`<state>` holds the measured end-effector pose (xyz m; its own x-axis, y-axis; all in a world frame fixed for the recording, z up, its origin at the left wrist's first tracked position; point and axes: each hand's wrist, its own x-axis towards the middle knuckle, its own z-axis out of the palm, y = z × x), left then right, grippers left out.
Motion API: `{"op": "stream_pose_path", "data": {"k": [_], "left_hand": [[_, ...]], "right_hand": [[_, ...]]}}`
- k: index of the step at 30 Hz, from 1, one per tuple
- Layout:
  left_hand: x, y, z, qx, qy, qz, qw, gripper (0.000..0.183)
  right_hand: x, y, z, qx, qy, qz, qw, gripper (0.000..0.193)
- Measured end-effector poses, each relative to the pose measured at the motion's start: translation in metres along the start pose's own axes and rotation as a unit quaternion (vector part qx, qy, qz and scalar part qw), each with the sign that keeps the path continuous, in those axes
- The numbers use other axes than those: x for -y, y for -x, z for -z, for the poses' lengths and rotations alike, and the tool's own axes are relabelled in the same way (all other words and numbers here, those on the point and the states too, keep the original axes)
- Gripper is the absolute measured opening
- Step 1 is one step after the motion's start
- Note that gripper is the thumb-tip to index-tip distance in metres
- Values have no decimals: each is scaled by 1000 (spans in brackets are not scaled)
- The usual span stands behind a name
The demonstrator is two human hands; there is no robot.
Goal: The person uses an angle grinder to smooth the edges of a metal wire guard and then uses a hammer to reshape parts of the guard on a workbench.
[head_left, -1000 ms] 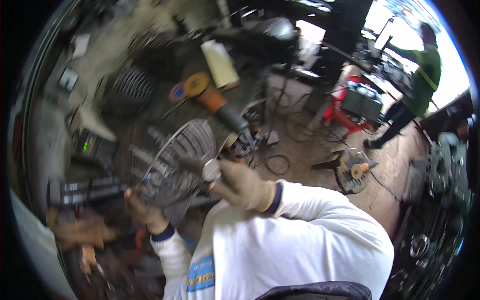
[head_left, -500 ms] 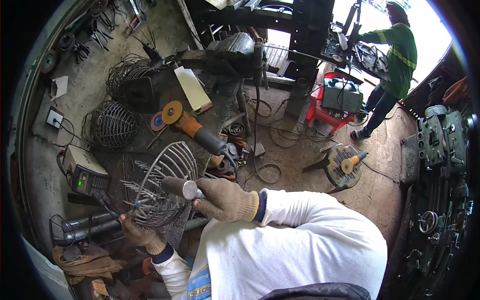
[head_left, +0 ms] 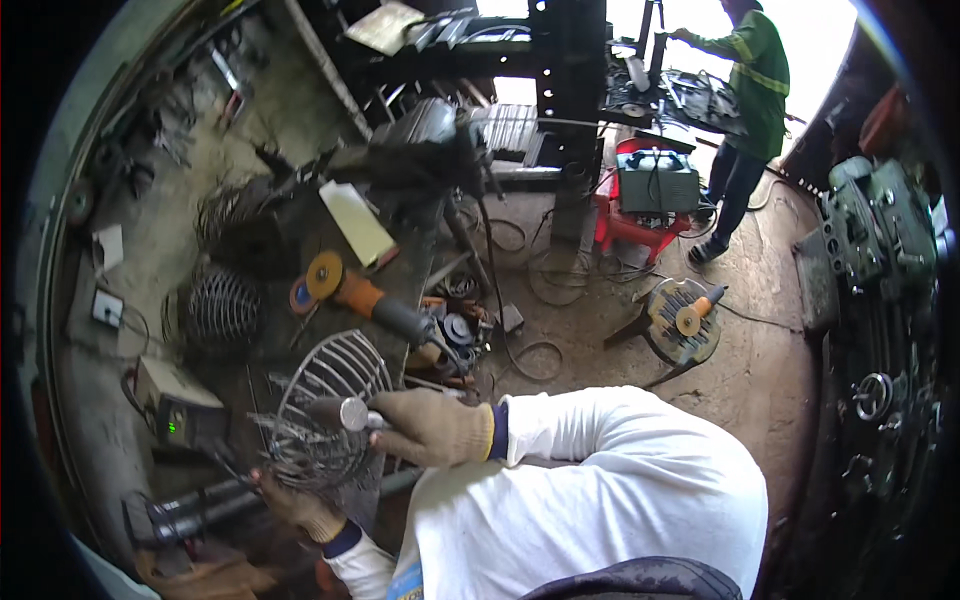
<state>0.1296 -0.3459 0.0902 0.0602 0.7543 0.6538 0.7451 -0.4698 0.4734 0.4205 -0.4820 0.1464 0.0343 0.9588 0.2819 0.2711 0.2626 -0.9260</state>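
Note:
A round wire fan guard [head_left: 335, 385] stands tilted on a dark workbench [head_left: 395, 270] in front of me. My right hand [head_left: 432, 428], in a tan work glove, is closed around a metal cylindrical tool [head_left: 342, 412] held against the guard's wires. My left hand [head_left: 292, 502], also gloved, grips the guard's lower rim near a dark pipe-like clamp [head_left: 190, 510]. My white sleeves enter from the lower edge.
An orange angle grinder [head_left: 365, 295] and a pale flat board [head_left: 358, 222] lie on the bench. Another wire guard [head_left: 222, 308] and a grey box with a green light [head_left: 178, 408] sit at left. A person in green [head_left: 750, 75] works at the far right, beside a red welder [head_left: 655, 190].
The view has tilted, so the bench and guard sit lower in the picture. My right hand with the tool has slid lower along the guard; my left keeps its hold on the rim.

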Motion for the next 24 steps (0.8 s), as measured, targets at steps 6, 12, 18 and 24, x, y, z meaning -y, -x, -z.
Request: {"op": "stream_pose_path", "data": {"k": [6,12,18,24], "left_hand": [[7,-13,-20,110,393,236,882,65],[-17,-9,-7,172,295,183,922,66],[-3,-1,-10,195,197,124,953,71],[5,15,-22,55,133,88,986,77]], "right_hand": [[-17,6,-1,-21,21,-21,999,38],[-30,4,-1,-53,-10,-34,998,40],[-44,-4,2,-32,-64,-82,994,42],[-60,-11,-12,-86,-60,-13,994,43]]}}
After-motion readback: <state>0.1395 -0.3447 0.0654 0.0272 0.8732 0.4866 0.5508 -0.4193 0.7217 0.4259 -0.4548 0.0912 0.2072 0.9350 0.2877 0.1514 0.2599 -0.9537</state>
